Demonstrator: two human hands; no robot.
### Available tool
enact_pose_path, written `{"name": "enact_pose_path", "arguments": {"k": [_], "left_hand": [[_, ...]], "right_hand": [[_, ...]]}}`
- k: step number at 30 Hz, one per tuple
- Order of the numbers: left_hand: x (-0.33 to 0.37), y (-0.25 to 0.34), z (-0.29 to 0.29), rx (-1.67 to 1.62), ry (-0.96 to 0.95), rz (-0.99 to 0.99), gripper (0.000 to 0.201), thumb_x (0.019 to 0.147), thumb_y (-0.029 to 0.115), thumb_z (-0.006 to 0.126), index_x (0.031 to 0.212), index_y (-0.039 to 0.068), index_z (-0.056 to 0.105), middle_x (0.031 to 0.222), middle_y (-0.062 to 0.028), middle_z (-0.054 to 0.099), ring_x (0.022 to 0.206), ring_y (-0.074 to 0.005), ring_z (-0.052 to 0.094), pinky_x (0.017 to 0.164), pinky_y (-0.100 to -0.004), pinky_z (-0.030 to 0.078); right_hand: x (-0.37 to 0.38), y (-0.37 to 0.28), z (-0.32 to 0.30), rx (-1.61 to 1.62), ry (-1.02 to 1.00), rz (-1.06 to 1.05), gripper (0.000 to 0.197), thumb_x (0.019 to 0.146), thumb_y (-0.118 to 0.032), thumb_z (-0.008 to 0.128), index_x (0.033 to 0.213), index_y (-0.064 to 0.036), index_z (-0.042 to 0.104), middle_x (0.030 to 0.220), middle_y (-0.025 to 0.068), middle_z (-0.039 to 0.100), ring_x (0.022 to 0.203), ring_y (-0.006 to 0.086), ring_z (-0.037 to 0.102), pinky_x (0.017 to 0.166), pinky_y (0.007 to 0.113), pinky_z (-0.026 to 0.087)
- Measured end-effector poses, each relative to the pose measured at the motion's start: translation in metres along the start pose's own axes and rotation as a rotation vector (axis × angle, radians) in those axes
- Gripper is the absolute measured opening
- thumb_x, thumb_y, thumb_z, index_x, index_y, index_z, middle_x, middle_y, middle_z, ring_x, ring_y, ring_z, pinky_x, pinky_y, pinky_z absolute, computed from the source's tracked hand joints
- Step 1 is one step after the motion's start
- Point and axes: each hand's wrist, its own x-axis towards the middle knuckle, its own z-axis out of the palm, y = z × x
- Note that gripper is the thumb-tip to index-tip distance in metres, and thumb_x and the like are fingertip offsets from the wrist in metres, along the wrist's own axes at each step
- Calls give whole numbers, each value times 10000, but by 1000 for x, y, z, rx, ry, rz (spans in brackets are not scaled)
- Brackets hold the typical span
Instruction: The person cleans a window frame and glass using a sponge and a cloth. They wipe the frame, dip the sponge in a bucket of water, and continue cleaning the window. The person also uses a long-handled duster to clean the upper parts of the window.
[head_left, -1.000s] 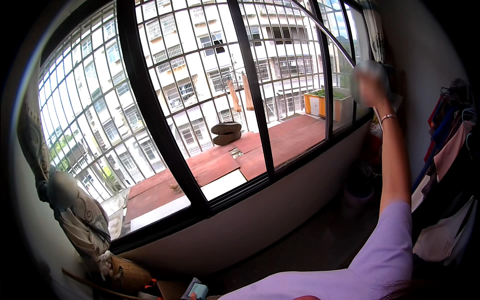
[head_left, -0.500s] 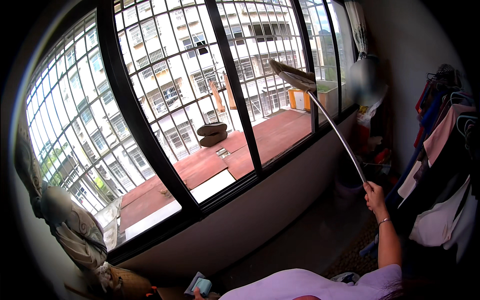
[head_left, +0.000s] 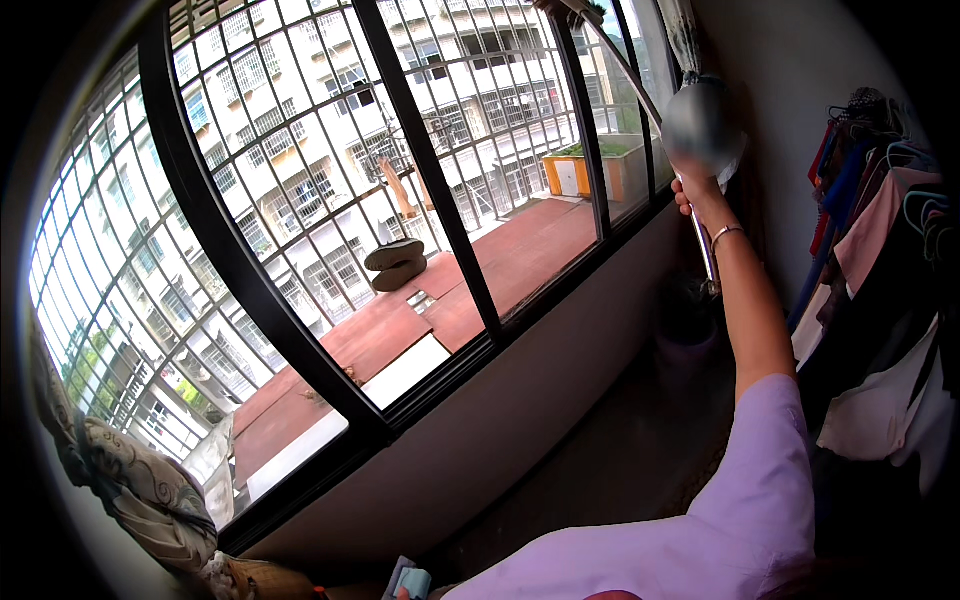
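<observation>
Near the right end of the window, my right hand point(head_left: 702, 200) is raised with its fingers wrapped round the pale metal pole of a long-handled mop point(head_left: 632, 75). The pole slants up to the left, and its lower end shows below my fist. Only part of the mop's head shows at the top edge, in front of the upper window pane. At the bottom edge, a small bit of my left hand point(head_left: 403, 594) shows against a light-blue boxy thing point(head_left: 414, 581), with a grey flat piece beside it. Most of that hand is out of the picture.
A dark-framed sliding window point(head_left: 440, 215) with outside bars fills the left and middle. Beyond it, dark shoes point(head_left: 396, 265) rest above a red ledge point(head_left: 520, 245). Tied curtains point(head_left: 150, 470) hang at both ends. Clothes on hangers point(head_left: 880, 230) crowd the right; a bucket point(head_left: 685, 335) stands below.
My right arm has stretched up and forward, lifting the mop so that its head has moved to the top edge. The view has shifted slightly right. My left hand shows less.
</observation>
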Motion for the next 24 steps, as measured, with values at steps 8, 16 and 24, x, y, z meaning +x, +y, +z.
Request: {"name": "enact_pose_path", "arguments": {"k": [8,16,24], "left_hand": [[5,4,9,29,-36,15,456,796,373,681,1067,21,578,934,-95,574,752,-207,524,682,-329,405],[8,6,0,43,-54,39,468,791,369,685,1079,16,581,959,-100,581,778,-211,531,707,-331,412],[7,-3,-12,12,-52,48,480,785,365,688,1092,11,584,985,-105,588,804,-215,539,731,-334,420]], "right_hand": [[-19,25,21,125,-143,41,220,974,-369,517,1054,-165,522,593,-30,410,388,39,310,330,217,253],[-174,145,-23,-176,-260,217,296,988,-322,508,1218,-141,556,553,-65,347,381,19,296,329,207,254],[-322,194,-75,-540,-258,421,270,956,-240,532,1052,-18,651,667,61,535,612,153,521,573,333,419]]}}
